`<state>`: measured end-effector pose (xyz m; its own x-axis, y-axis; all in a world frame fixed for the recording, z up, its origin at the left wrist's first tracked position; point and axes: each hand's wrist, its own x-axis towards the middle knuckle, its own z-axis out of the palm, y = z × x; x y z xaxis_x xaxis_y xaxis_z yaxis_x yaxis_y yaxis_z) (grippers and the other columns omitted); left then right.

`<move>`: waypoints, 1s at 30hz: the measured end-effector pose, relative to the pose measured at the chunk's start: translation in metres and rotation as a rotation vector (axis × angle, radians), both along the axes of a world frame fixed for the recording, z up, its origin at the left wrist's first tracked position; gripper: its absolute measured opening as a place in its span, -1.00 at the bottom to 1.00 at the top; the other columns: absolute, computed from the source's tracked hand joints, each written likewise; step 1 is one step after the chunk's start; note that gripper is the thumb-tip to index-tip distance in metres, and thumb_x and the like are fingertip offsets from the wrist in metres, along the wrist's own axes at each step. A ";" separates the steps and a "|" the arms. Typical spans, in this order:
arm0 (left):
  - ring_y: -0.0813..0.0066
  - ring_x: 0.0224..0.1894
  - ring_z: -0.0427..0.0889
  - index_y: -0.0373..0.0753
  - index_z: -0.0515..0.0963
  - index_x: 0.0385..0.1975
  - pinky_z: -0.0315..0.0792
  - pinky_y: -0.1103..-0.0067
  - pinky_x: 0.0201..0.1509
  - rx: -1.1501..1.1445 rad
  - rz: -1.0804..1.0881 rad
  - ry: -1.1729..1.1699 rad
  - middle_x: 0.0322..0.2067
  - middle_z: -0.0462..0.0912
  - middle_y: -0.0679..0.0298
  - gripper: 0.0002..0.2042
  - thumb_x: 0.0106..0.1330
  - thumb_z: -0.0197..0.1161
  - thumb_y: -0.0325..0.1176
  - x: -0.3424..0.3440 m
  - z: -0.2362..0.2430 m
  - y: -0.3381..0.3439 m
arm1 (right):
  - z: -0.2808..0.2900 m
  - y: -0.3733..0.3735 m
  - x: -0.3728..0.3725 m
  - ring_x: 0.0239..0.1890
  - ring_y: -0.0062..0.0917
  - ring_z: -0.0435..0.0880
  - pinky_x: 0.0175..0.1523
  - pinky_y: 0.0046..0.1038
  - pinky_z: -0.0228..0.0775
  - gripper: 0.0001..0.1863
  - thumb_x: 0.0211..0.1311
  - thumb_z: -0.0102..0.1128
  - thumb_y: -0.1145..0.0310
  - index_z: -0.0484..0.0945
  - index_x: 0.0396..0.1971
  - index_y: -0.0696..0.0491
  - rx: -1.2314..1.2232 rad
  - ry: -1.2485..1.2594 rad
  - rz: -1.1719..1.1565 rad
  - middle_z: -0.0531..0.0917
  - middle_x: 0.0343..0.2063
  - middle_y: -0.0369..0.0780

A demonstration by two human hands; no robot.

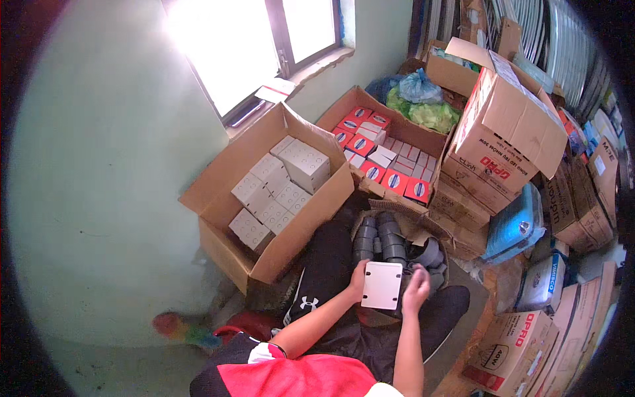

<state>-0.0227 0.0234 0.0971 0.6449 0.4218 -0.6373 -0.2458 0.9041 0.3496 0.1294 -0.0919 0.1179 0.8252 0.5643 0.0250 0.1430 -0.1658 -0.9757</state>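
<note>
The left hand (358, 280) grips a white box (381, 285) by its edge, fingers hidden behind it. The right hand (415, 289) curls loosely beside it, its grip unclear.

1 head-worn fisheye view, steeply downward and close over lap, hands and surrounding boxes.

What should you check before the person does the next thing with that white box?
1. Left hand grips the small white box at its edge: ok.
2. Right hand on the box: not ok, it is beside it, apparently not touching.
3. Box closed: cannot tell.
4. Open carton of white boxes has free space: ok, a gap shows near its front.
5. Grey pipe fittings stay inside their container: ok.
</note>
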 end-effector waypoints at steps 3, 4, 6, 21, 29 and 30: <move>0.26 -0.21 0.80 -0.13 0.67 0.21 0.68 0.29 -0.01 0.119 -0.148 -0.044 -0.18 0.82 0.25 -0.46 0.53 0.01 0.13 0.005 0.016 -0.009 | -0.011 0.001 0.016 0.21 -0.35 0.66 0.32 -0.24 0.51 -0.38 0.68 0.04 -0.13 0.53 0.34 0.11 0.400 0.749 -0.329 0.69 0.20 -0.15; 0.29 -0.23 0.80 -0.11 0.66 0.23 0.68 0.32 -0.04 0.201 -0.213 -0.009 -0.19 0.82 0.27 -0.45 0.52 0.03 0.15 0.006 0.019 -0.014 | -0.010 0.000 0.017 0.22 -0.35 0.65 0.34 -0.22 0.49 -0.33 0.66 0.00 -0.22 0.52 0.35 0.08 0.432 0.873 -0.209 0.68 0.21 -0.17; 0.38 -0.35 0.77 -0.10 0.70 0.12 0.64 0.41 -0.21 0.127 -0.409 0.027 -0.25 0.81 0.33 -0.44 0.49 0.12 0.25 0.008 0.022 -0.017 | -0.005 -0.002 0.011 0.24 -0.33 0.63 0.37 -0.20 0.46 -0.16 0.58 -0.13 -0.44 0.51 0.38 0.03 0.486 1.070 0.114 0.67 0.23 -0.21; 0.05 -0.08 0.72 -0.30 0.61 0.09 0.56 0.18 0.00 1.118 -0.236 0.531 -0.12 0.77 -0.04 -0.52 0.48 0.26 0.03 0.001 0.009 -0.002 | 0.031 -0.016 0.008 0.41 -0.19 0.54 0.46 -0.23 0.38 0.02 0.30 0.56 0.00 0.26 0.59 0.19 -0.004 0.370 0.567 0.49 0.46 -0.07; -0.30 -0.07 0.70 -0.25 0.54 0.05 0.54 -0.01 -0.03 1.544 -0.346 0.721 -0.16 0.69 -0.17 -0.54 0.37 0.33 0.00 -0.005 0.026 -0.015 | 0.030 -0.014 -0.031 -0.10 0.05 0.79 0.02 -0.05 0.64 -0.38 -0.13 0.75 0.16 0.69 -0.08 0.16 -0.362 -0.338 0.567 0.79 -0.19 0.06; -0.27 0.01 0.67 -0.26 0.55 0.08 0.54 0.04 0.02 1.588 -0.284 0.718 -0.08 0.66 -0.16 -0.56 0.38 0.34 -0.06 -0.005 0.027 -0.014 | 0.028 -0.014 -0.033 -0.18 0.08 0.80 -0.07 -0.01 0.62 -0.49 -0.09 0.72 0.20 0.68 -0.19 0.14 -0.260 -0.310 0.560 0.78 -0.29 0.06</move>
